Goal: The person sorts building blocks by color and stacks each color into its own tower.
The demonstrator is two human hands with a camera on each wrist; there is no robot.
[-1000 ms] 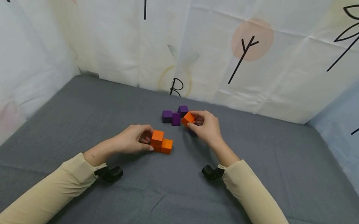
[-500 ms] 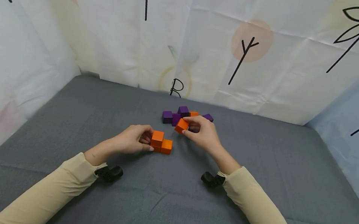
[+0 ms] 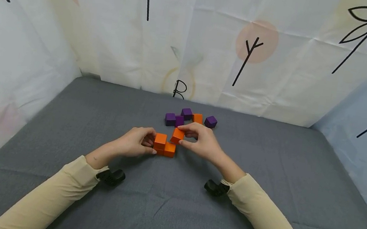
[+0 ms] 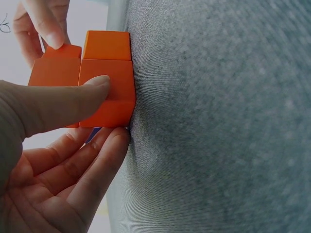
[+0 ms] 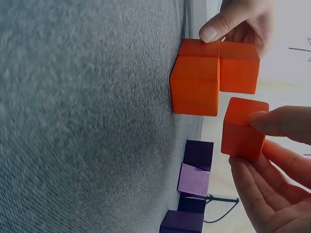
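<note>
Three orange cubes make a small group on the cloth: an upper cube (image 3: pixel 161 139) sits on a lower cube (image 4: pixel 109 114), and a side cube (image 3: pixel 170 150) stands against the lower one's right. My left hand (image 3: pixel 134 141) grips the stack from the left, its thumb across the front and fingers behind. Between thumb and fingertips, my right hand (image 3: pixel 203 142) pinches another orange cube (image 5: pixel 245 128). That cube is tilted and held above the side cube, beside the upper cube; the right wrist view shows a gap between them.
Farther back on the grey cloth (image 3: pixel 264 187) lie several purple cubes (image 3: pixel 170 119), one apart on the right (image 3: pixel 210 121). A loose orange cube (image 3: pixel 197 118) stands among them. Behind the table hangs a patterned white curtain (image 3: pixel 208 56).
My right hand has carried its orange cube from beside the purple cubes toward me and left, to the orange group. The loose orange cube and right purple cube have come into view. My left hand stays put.
</note>
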